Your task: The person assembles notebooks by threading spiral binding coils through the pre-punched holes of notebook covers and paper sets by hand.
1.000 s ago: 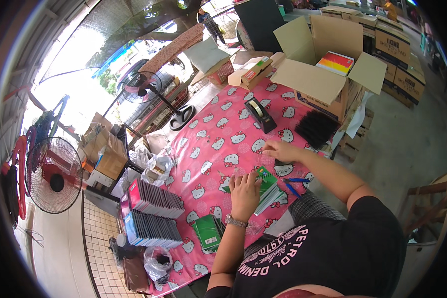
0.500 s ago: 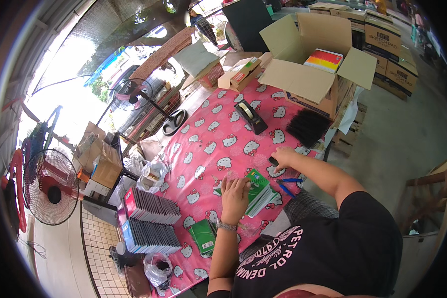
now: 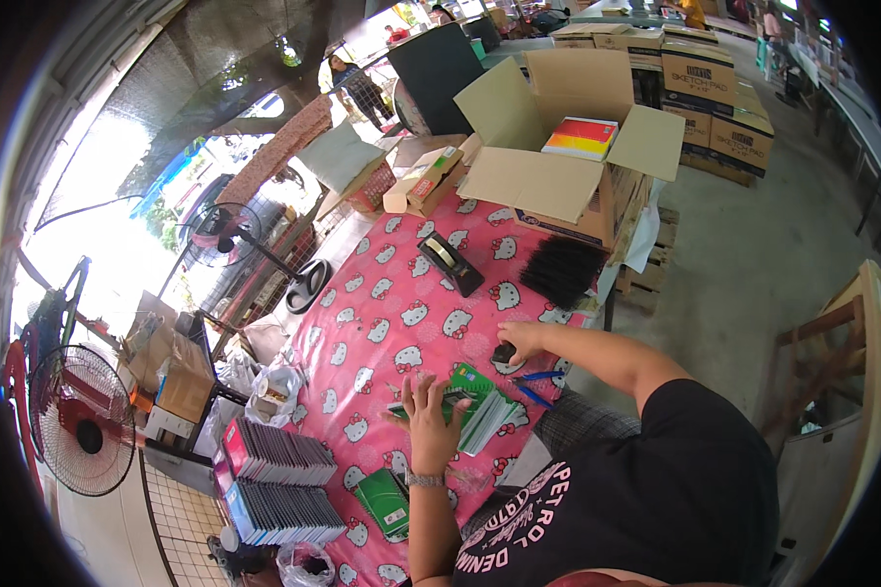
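Note:
A small stack of green spiral notebooks (image 3: 486, 423) lies fanned on the table in front of me. My left hand (image 3: 427, 423) is over the left side of that stack, fingers spread and holding nothing. Whether its fingertips touch the covers cannot be made out. Beyond the stack to the right, my right hand (image 3: 524, 342) is closed around a small black object (image 3: 504, 353), mostly hidden by the fingers. Blue-handled pliers (image 3: 535, 388) lie beside the notebooks, close to my lap. More green notebooks (image 3: 383, 501) rest to the left of my left wrist.
Rows of spiral notebooks (image 3: 282, 509) stand at the table's left edge. A black tape dispenser (image 3: 450, 264) and a black-bristled brush (image 3: 562, 272) sit farther back on the pink tablecloth (image 3: 362, 323). An open carton (image 3: 568, 210) holds colourful pads (image 3: 580, 139). Fans stand at left.
My left hand has lifted and spread its fingers over the notebooks. The right hand still grips the small black object. My view has turned, shifting the whole scene leftward.

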Demonstrator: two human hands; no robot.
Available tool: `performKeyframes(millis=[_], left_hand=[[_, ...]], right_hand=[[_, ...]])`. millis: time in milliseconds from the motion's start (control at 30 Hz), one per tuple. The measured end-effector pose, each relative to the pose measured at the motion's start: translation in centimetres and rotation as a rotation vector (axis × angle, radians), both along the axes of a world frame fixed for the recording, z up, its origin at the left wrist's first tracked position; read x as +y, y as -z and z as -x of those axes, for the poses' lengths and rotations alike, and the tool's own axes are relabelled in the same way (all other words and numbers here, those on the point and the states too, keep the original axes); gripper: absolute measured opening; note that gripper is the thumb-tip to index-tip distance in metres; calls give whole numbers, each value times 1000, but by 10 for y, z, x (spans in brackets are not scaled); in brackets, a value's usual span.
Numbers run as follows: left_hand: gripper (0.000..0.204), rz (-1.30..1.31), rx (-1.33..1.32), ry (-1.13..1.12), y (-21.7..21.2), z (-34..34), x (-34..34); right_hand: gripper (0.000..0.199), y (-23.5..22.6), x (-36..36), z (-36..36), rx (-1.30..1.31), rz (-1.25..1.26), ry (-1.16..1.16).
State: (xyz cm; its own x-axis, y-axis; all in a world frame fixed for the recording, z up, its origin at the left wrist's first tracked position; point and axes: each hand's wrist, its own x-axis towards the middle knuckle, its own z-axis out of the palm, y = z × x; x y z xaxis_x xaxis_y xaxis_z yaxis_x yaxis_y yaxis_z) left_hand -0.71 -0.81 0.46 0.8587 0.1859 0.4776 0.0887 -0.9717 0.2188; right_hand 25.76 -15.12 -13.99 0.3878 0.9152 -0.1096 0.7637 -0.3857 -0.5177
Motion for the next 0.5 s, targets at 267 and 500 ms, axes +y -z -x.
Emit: performKeyframes(millis=[267, 500], left_hand=[[40, 103, 30, -26, 3, 6, 22], [41, 131, -19, 2, -1, 0, 10]], right_hand=[[39, -142, 27, 62, 999, -347, -460], [49, -147, 19, 50, 641, -280, -489]])
